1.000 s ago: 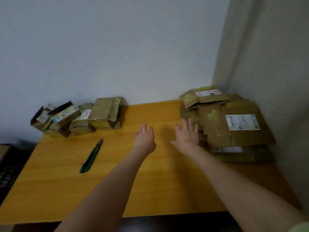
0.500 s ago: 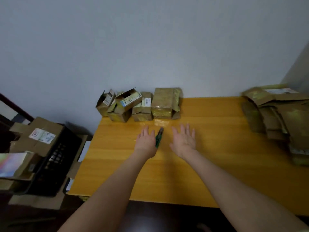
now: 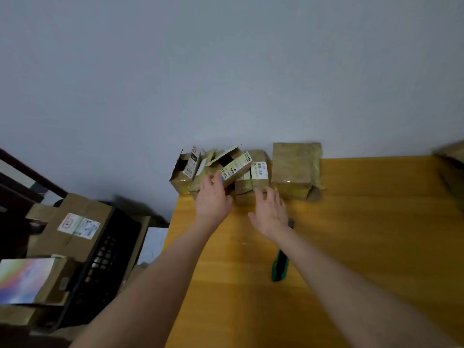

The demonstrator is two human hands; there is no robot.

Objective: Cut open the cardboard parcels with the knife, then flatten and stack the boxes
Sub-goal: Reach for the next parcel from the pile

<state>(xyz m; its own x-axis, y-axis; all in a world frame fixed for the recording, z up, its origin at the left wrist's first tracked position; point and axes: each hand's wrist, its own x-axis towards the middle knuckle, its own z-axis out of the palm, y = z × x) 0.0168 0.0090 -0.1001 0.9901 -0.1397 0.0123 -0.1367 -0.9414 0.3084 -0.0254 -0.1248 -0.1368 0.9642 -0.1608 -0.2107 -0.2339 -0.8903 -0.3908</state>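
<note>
left hand point(image 3: 212, 198): open, fingers straight, stretched to the back left corner of the tabletop point(image 3: 364, 247). Fingertips are at the tilted open carton point(image 3: 234, 167); can't tell if they touch.
right hand point(image 3: 271, 212): open, palm down, fingers spread. Tips are just in front of the small barcode-labelled parcel point(image 3: 259, 170); contact unclear.
knife point(image 3: 279, 270): green utility knife, flat on the tabletop, nearer the person than both hands. The right forearm crosses over it and hides its middle. The handle shows left of the forearm, the dark tip just beside the right wrist. Neither hand holds it.
parcels: a tight cluster along the wall point(image 3: 226, 71). Left to right: open-topped box point(image 3: 184, 172), tilted open carton, barcode-labelled parcel, large taped parcel point(image 3: 293, 169).
large taped parcel: closed, just right of the right hand's fingertips.
in the way: the small cartons lean on each other, and the left hand covers the front of the ones below the tilted carton.
flattened boxes point(image 3: 452, 167): at the far right edge, blurred, well apart from both hands.
off the tabletop, left: black plastic crate point(image 3: 105, 259) holding a labelled cardboard box point(image 3: 75, 222). An iridescent-faced pack point(image 3: 22, 280) sits near the frame edge.
</note>
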